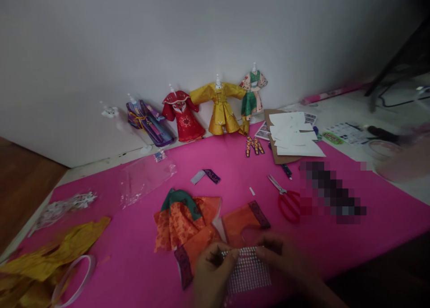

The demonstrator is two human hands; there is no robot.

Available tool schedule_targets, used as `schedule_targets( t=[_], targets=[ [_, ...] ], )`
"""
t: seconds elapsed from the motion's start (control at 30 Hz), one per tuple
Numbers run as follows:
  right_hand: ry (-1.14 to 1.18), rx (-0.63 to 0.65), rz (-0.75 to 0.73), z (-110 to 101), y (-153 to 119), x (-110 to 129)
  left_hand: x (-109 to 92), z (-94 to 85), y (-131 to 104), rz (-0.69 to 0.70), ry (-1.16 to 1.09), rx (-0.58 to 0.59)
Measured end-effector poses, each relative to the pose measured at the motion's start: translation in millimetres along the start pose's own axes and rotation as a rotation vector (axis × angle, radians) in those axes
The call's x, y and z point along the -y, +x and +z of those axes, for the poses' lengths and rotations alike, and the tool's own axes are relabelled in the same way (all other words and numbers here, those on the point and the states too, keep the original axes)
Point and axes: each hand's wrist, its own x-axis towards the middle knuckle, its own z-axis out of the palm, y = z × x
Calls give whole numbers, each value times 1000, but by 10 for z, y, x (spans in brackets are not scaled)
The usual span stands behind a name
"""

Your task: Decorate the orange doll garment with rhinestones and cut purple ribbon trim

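Note:
A sheet of small shiny rhinestone stickers (250,272) is stretched between my two hands near the front of the pink mat. My left hand (215,270) pinches its upper left corner, thumb on top. At the upper right edge, my right hand (280,254) pinches it the same way. Just beyond lies an orange doll garment (235,220) with dark purple cuffs, partly covered by my left hand. Touching it is an orange patterned skirt (201,211) with a green piece (179,198) on top.
Red-handled scissors (287,203) lie to the right, near white papers (292,135). Dressed doll forms, including one in a yellow robe (221,111), lean on the wall. Yellow fabric (57,250) and a white ring (89,272) lie left. A clear plastic bag (144,178) is behind.

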Motion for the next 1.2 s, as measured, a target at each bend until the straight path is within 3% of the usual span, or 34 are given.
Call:
schedule_targets(
  t=[0.43,0.63,1.2],
  targets=[
    [-197,-23,42,66,-3,50,73,-5,-6,32,115,139],
    [-155,18,36,48,-6,49,48,-6,12,22,74,120],
    [-265,-46,12,98,1,65,30,-20,12,98,136,129]
  ],
)
